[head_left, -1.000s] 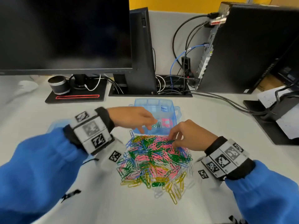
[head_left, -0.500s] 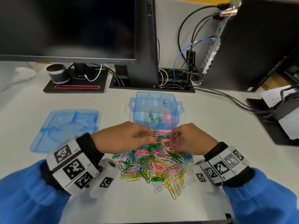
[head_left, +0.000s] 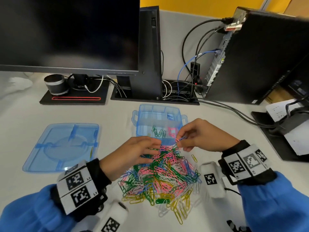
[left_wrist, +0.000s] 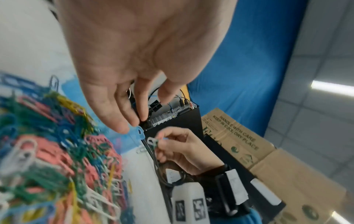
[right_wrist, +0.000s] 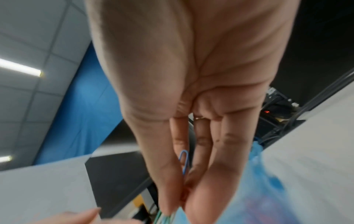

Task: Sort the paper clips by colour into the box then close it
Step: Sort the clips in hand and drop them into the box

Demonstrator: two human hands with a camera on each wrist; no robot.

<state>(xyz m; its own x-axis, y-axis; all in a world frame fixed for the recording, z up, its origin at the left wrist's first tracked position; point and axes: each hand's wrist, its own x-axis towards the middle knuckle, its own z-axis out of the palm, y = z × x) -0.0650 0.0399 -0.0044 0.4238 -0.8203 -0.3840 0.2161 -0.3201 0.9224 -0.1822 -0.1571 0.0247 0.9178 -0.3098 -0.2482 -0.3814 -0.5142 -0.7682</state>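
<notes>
— So, what is changing from half a second ago?

— I am lifting my right hand [head_left: 203, 137] off the pile of paper clips [head_left: 160, 174]; earlier its fingers were down in the far edge of the heap, and now it is hanging just above that edge, at the near wall of the blue box [head_left: 159, 122]. My thumb and fingertips are pinching a small bunch of clips [head_left: 180, 139]; the right wrist view is showing a blue one [right_wrist: 184, 160] between my fingers and some green and white wire below. How many are in the bunch I cannot tell.

— And the other hand?

— My left hand [head_left: 132, 155] is staying on the far left part of the heap, fingers relaxed and spread, holding nothing that I can see.

— Counts?

— One box, open, sitting toward the far middle of the desk [head_left: 33, 118]. One lid [head_left: 61, 146] lying flat to its left, well apart. One heap, too tangled to count. In the box I am seeing three groups: several green clips [head_left: 158, 131], a pink cluster [head_left: 172, 131] beside them, one blue clip [head_left: 169, 116] in a far compartment.
</notes>
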